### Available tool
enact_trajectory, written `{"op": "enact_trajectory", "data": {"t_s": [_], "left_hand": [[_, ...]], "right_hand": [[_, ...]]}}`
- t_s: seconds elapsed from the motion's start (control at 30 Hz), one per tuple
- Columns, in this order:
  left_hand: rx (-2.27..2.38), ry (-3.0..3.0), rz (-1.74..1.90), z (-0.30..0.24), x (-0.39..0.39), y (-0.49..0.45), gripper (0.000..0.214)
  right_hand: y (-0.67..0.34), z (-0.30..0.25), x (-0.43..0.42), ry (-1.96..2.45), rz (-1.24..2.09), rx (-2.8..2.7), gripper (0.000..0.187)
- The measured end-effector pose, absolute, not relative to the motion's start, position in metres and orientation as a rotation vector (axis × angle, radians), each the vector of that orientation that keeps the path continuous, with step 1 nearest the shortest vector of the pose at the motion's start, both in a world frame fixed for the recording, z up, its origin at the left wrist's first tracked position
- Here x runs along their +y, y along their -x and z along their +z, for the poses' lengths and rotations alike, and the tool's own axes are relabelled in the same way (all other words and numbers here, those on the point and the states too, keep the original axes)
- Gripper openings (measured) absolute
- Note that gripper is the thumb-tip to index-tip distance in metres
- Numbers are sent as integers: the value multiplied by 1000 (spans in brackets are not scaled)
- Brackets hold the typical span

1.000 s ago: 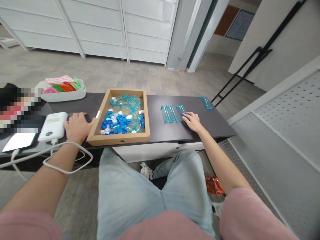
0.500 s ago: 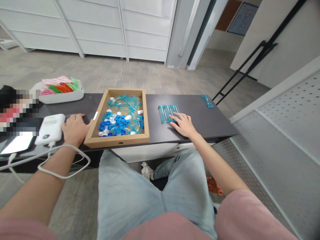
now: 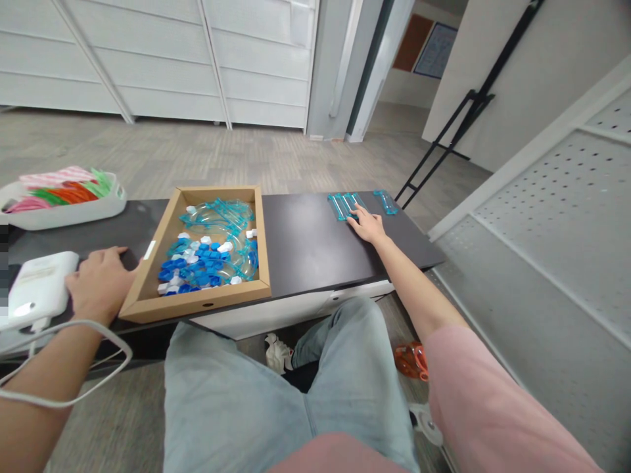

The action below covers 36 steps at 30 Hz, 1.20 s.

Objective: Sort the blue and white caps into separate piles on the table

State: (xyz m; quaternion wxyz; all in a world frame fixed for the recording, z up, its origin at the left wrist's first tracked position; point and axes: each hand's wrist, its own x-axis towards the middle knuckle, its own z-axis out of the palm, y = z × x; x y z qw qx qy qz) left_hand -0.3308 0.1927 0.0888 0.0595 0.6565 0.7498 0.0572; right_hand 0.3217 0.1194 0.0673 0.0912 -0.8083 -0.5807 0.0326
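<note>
My right hand [image 3: 369, 226] lies with fingers spread on a row of clear tubes with teal edges [image 3: 340, 206], at the far right of the dark table. Its fingertips touch the nearer right part of the row. A little further right sits another teal-edged clear piece [image 3: 386, 202]. Spread against the tabletop, my left hand [image 3: 100, 284] is empty. It rests between a white power bank [image 3: 42, 286] and a cardboard box [image 3: 263, 253], its thumb close to the box wall. Inside the box are curved clear teal tubes [image 3: 217, 217] and many blue and white connector pieces [image 3: 197, 266].
A white basket [image 3: 73, 215] of pink, orange and green items stands at the back left. A white cable [image 3: 123, 348] loops over my left forearm. The dark table [image 3: 305, 246] ends just above my knees. A perforated grey panel [image 3: 557, 230] rises on the right.
My right hand has slid the row of tubes away from me and to the right, closer to the separate teal-edged piece. The view has shifted; my left hand stays beside the box.
</note>
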Motion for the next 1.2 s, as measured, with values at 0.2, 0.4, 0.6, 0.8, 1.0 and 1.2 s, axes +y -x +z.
{"op": "enact_trajectory", "data": {"t_s": [0.2,0.4,0.6,0.8,1.0,1.2], "left_hand": [[2269,-1983,179,96,187,324,101],[2262,-1972,191,99,185,324,91],[2267,-2009,284,91,184,327,73],[2306,-1999,353,84,185,326,69],[2299,-2000,427,77,188,327,67],[2296,-2001,421,77,187,326,68]], "right_hand": [[-323,63,140,2401,100,-1715,59],[-320,52,136,2250,-51,-1720,58],[-246,74,142,2023,-180,-1822,54],[-93,112,174,1456,89,-2339,39],[7,107,231,1476,45,-2493,33],[13,89,270,1558,178,-2225,23]]}}
